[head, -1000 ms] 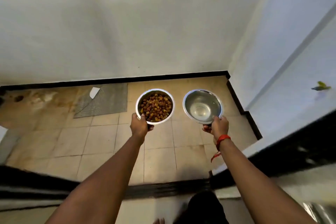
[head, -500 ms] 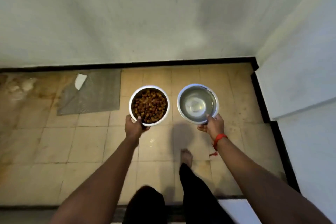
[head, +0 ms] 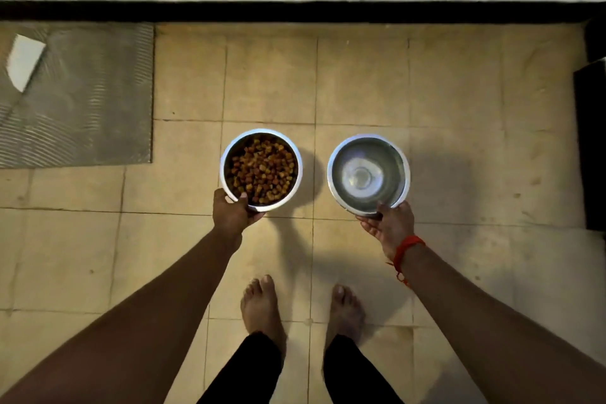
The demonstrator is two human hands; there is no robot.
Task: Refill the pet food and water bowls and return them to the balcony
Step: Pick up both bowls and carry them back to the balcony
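No brand or writing to read on anything here, both bowls are plain shiny steel.

The left hand (head: 233, 212) is closed on the near rim of the food bowl (head: 260, 170), thumb hooked over the edge and fingers tucked under. That bowl is loaded with kibble (head: 260, 172), small chunks in brown, orange and darker reddish shades, reaching most of the way up the inside.

The right hand (head: 390, 225) pinches the near rim of the water bowl (head: 369, 174), thumb on top of the lip, fingers spread flat underneath. The inside looks glassy with a bright round reflection in the middle, so there's clear water in it, though I can't tell how deep. There's a red thread (head: 406, 249) tied round that wrist, a loose end dangling.

Both bowls are side by side, a gap between them, level with each other and out in front of the person over the beige tiled floor (head: 360, 82). They throw shadows on the tiles to their right; I can't say whether they're touching the floor or just above it.

Two bare feet stand below the bowls, black trouser legs above them. A grey ribbed mat (head: 88, 95) lies well off to the left by the black skirting, with a white scrap (head: 24, 61) on its corner.
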